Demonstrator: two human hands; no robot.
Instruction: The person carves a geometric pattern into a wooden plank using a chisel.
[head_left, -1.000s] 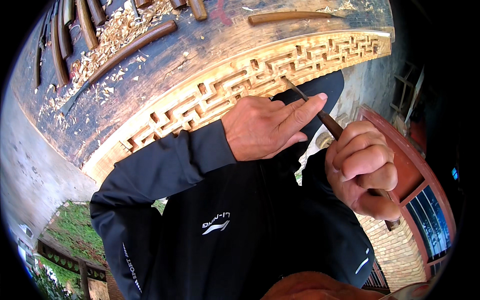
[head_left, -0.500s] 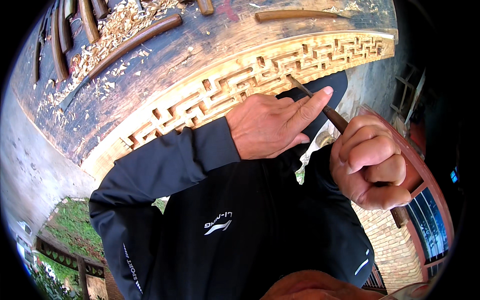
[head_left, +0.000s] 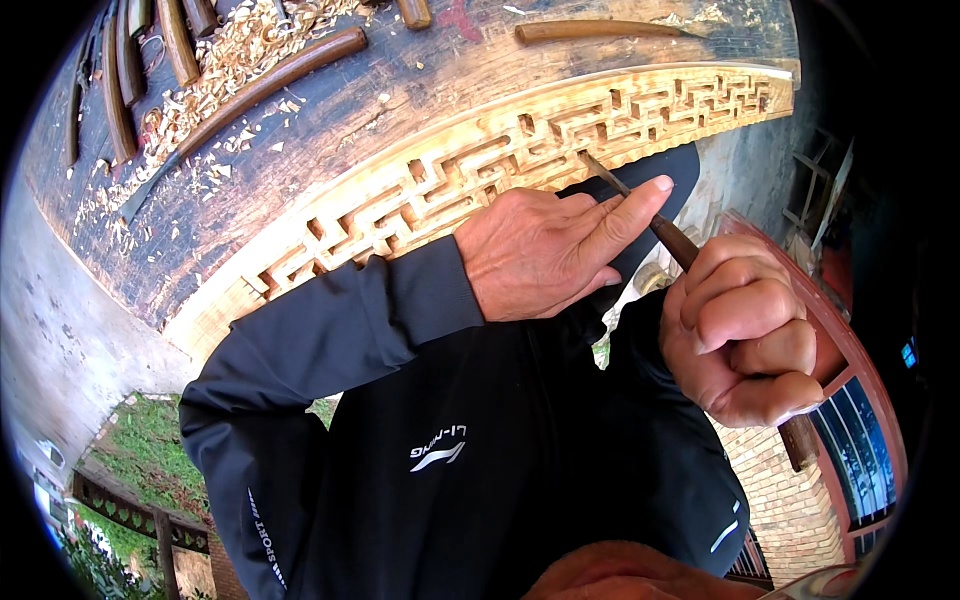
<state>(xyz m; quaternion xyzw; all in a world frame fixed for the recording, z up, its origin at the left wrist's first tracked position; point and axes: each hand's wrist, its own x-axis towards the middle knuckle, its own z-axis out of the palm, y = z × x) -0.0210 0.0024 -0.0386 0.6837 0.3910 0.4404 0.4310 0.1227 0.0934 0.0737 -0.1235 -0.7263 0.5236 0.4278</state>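
Observation:
A long, curved pale wooden board (head_left: pixel 470 178) with a cut fretwork pattern lies along the near edge of the workbench. My right hand (head_left: pixel 745 330) is wrapped in a fist around the dark wooden handle of a chisel (head_left: pixel 676 243). The handle's butt sticks out below that fist. The chisel's narrow metal tip rests in a carved recess of the board. My left hand (head_left: pixel 545 250) lies over the board's near edge, its fingers laid across the chisel's shank and its thumb below. The left palm's contact with the board is hidden.
On the worn workbench (head_left: pixel 420 90), a long-handled chisel (head_left: pixel 270 90) lies beside a heap of wood shavings (head_left: pixel 235 65). Several more wooden-handled tools (head_left: pixel 118 90) sit at the far left. Another wooden-handled tool (head_left: pixel 600 30) lies beyond the board.
Very little differs. My right fist and the chisel's butt sit slightly lower, and the tip stays in about the same spot on the board.

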